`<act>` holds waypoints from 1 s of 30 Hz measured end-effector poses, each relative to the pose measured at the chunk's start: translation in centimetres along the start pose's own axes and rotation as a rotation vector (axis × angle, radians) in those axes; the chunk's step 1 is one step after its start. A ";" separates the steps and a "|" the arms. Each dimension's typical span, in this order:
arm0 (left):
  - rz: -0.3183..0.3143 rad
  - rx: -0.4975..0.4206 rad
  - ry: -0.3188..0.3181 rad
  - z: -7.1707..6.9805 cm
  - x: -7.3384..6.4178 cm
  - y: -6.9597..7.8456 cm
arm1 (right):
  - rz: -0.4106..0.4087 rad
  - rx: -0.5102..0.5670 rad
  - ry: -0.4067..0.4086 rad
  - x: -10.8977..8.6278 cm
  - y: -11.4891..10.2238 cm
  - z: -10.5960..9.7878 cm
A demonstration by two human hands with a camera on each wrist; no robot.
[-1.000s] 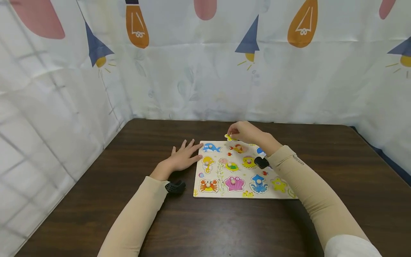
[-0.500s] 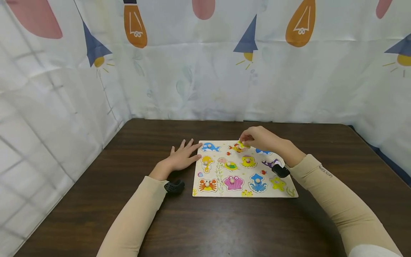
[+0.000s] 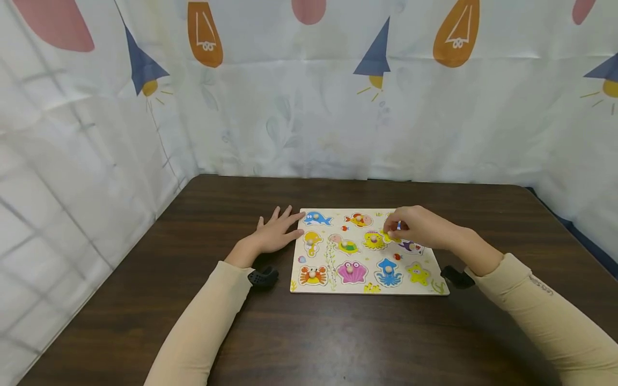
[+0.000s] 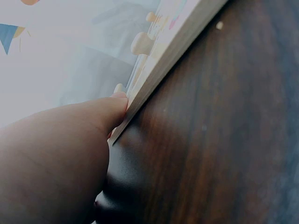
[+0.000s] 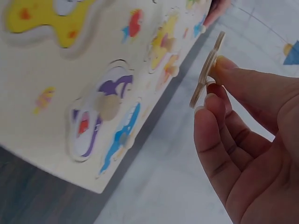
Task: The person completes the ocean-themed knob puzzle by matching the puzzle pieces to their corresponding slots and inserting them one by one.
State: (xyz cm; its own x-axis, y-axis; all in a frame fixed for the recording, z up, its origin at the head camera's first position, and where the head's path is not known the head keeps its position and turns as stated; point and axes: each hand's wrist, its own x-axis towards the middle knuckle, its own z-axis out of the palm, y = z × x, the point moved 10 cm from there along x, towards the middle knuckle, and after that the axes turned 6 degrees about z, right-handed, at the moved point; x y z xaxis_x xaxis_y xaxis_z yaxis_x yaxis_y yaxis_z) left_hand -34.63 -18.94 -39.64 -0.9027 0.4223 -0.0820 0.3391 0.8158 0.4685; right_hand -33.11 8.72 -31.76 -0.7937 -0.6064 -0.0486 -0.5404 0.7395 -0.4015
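In the head view, a flat wooden puzzle board with sea-animal knob pieces lies on the table. My right hand is over the board's right part, thumb and fingertips pinching a yellow starfish puzzle piece. That piece shows edge-on, above the board, in the right wrist view. At the board's lower right is a yellow star-shaped recess, with no knob. My left hand lies with fingers spread at the left edge; in the left wrist view its thumb touches that edge.
Knob pieces sit in the board, among them a crab, a pink shell, a blue squid and a purple-and-white piece. The dark wooden table surrounds it. A printed curtain hangs behind.
My right hand has moved from behind the board's far edge toward the right and nearer, carrying the yellow starfish puzzle piece over the board. My left hand has stayed in place.
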 end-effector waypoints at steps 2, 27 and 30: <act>-0.001 0.004 0.001 0.0 0.0 0.0 | 0.007 0.004 -0.012 -0.7 0.2 0.2; -0.009 0.013 0.001 0.0 -0.1 0.1 | 0.016 0.038 -0.085 -6.6 1.6 2.1; -0.005 0.015 -0.002 0.0 -0.1 0.2 | 0.013 0.045 -0.085 -7.0 1.8 2.4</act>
State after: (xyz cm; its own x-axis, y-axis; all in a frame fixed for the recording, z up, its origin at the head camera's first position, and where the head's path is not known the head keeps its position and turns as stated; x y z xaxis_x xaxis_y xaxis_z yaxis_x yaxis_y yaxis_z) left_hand -34.47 -18.83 -39.56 -0.9041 0.4186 -0.0858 0.3383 0.8239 0.4546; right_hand -27.88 13.60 -34.34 -0.7731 -0.6206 -0.1310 -0.5154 0.7351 -0.4405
